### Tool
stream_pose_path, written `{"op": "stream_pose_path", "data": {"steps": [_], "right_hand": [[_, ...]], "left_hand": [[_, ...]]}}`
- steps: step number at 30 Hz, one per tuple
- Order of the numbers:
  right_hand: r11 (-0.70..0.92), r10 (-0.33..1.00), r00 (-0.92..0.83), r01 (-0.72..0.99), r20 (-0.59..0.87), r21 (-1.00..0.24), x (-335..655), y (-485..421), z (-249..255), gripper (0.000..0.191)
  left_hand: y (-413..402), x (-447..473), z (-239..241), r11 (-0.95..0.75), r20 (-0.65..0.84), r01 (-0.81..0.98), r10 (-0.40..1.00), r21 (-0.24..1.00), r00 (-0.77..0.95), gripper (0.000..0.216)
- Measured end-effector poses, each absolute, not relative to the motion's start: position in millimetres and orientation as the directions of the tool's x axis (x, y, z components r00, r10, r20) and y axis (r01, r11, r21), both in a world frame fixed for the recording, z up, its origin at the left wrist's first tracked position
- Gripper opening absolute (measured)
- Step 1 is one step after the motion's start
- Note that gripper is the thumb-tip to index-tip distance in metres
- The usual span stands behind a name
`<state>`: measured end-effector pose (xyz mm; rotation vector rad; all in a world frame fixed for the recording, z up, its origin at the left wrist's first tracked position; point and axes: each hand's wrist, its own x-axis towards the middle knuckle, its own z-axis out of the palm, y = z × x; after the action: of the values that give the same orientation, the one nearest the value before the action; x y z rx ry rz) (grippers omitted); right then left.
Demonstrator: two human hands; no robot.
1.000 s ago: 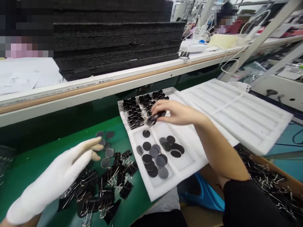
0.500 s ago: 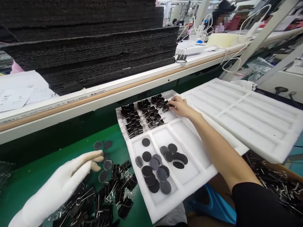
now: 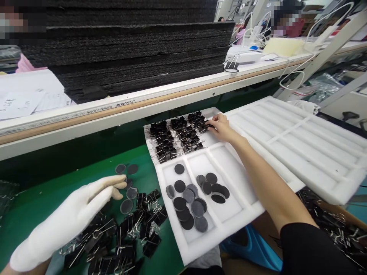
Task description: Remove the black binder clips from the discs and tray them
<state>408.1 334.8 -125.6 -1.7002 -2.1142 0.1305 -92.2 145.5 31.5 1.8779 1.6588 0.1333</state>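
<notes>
My right hand [image 3: 221,126] is bare and reaches to the far end of a white foam tray [image 3: 229,215]. Its fingertips pinch a black binder clip [image 3: 207,126] at the right end of the clip rows [image 3: 176,137] packed in the tray's far compartments. Dark round discs [image 3: 195,196] lie in the tray's near compartments. My left hand [image 3: 74,214], in a white glove, hovers flat with fingers stretched out over a loose pile of binder clips [image 3: 126,236] and a few discs [image 3: 126,191] on the green mat. It holds nothing.
A second white foam tray [image 3: 301,141] overlaps the first on the right. A tall stack of black foam sheets [image 3: 129,49] stands on the raised shelf behind, with papers [image 3: 28,95] at left. A box of clips [image 3: 338,225] sits at lower right. Another person works at far right.
My right hand carried a binder clip from over the middle of the tray to the far right row of clips and stays there. The gloved left hand has barely shifted.
</notes>
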Motion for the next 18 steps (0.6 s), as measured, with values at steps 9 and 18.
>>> {"op": "stream_pose_path", "data": {"steps": [9,18], "right_hand": [[0.281,0.948,-0.187,0.874,0.259,-0.397,403,335,-132,0.036],[-0.008,0.968,0.148,0.825,0.202,-0.565,417,314,-126,0.054]], "left_hand": [[144,-89,32,-0.062,-0.291,0.85,0.924,0.523,0.247,0.051],[139,-94,42,-0.094,-0.288,0.864,0.92,0.495,0.265,0.052]]}}
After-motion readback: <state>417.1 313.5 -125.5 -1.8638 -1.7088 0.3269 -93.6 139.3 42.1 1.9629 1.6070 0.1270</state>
